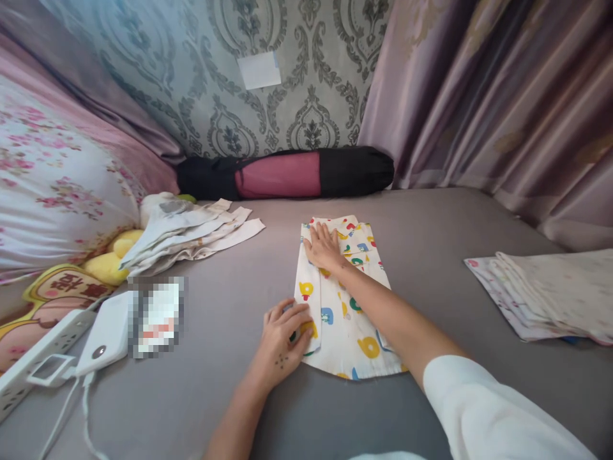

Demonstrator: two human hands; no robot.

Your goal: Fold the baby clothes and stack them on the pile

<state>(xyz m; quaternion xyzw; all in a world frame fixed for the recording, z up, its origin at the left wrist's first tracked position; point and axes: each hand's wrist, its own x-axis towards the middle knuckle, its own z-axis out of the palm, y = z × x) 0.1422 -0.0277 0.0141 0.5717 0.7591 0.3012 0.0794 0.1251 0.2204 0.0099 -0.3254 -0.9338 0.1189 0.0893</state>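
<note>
A small white garment printed with coloured shapes lies partly folded on the grey bed sheet. My left hand rests on its near left edge, fingers curled onto the folded strip. My right hand lies flat and open on the garment's far end, palm down, with my arm stretched across the cloth. Neither hand lifts the fabric.
A pile of pale folded cloths lies at the left, another folded stack at the right. A black and pink roll bag lies against the wall. A power strip, white charger, yellow plush and floral pillow crowd the left.
</note>
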